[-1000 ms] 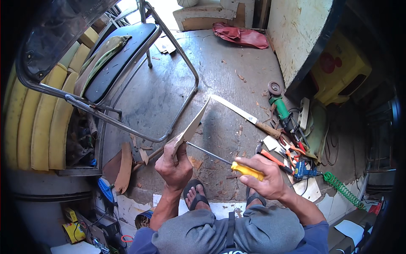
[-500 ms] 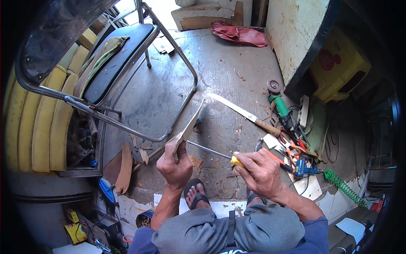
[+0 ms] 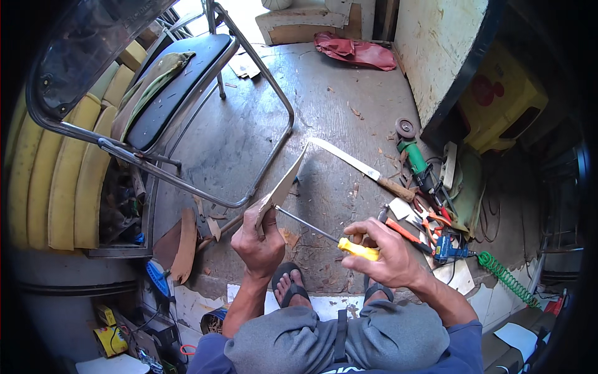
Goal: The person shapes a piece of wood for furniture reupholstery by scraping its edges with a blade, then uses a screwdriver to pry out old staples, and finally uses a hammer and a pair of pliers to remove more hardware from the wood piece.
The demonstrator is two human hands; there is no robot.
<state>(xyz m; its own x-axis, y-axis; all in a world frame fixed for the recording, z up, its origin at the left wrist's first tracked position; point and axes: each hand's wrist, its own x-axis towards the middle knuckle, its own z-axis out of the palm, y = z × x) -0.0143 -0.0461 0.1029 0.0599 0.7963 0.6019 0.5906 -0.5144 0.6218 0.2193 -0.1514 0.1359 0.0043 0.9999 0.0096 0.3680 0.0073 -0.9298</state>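
My left hand [image 3: 259, 250] pinches the lower end of a thin, flat tan panel [image 3: 284, 184], which stands tilted with its narrow edge toward me. In my right hand [image 3: 392, 257] is a screwdriver [image 3: 359, 249] with a yellow handle, lying between thumb and loosely curled fingers. Its long metal shaft slants up to the left, and the tip meets the panel just beside my left fingers. What the tip touches there is too small to make out.
A folding chair [image 3: 180, 93] with a cloth [image 3: 152, 84] stands at left, beside stacked yellow cushions [image 3: 59, 181]. Right of me lie a long blade with wooden handle [image 3: 393, 188], a green angle grinder [image 3: 412, 156], pliers [image 3: 436, 218] and a blue air tool [image 3: 450, 249] with coiled hose.
The fingers of my right hand have loosened and shifted on the screwdriver, so more of its yellow handle shows. My left hand still holds the panel in nearly the same place.
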